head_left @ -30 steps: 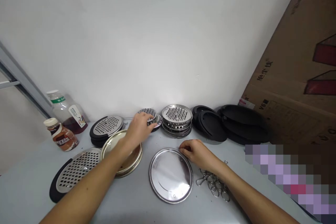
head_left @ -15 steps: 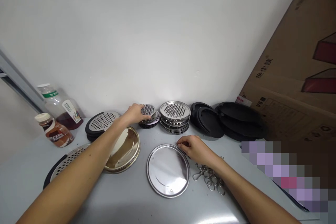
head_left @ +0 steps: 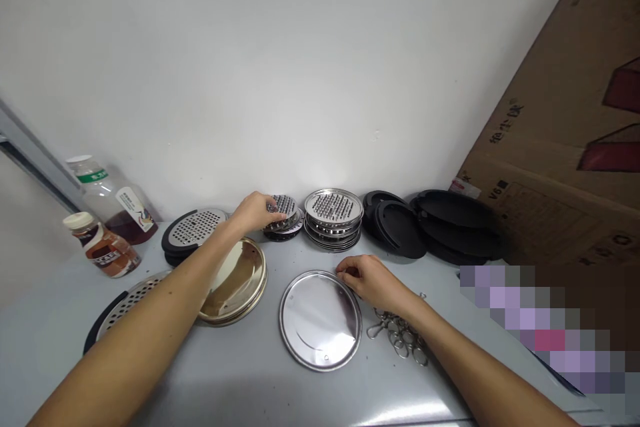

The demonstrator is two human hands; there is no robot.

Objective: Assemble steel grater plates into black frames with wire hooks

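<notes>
My left hand [head_left: 257, 211] reaches across to a small stack near the wall, its thumb and fingers gripping the edge of a small round grater disc [head_left: 285, 205] on top. Under that disc lie other metal discs and a black ring. My right hand [head_left: 363, 273] is closed in a pinch at the upper right rim of a shiny round metal plate [head_left: 320, 320] lying flat on the table. What its fingertips hold, if anything, is hidden. Beside my right forearm lies a pile of wire rings with loops [head_left: 400, 337], partly covered by the arm.
A taller stack of grater discs [head_left: 334, 220] stands by the wall, with black round trays [head_left: 400, 227] to its right. Gold-toned plates [head_left: 245, 280] and black-rimmed perforated discs [head_left: 197, 228] lie left. Two bottles [head_left: 107, 250] and a cardboard box [head_left: 550, 167] flank the table.
The view has tilted slightly, so everything sits a little higher in it. Both hands stay at nearly the same places, the left on the grater disc and the right at the plate's rim.
</notes>
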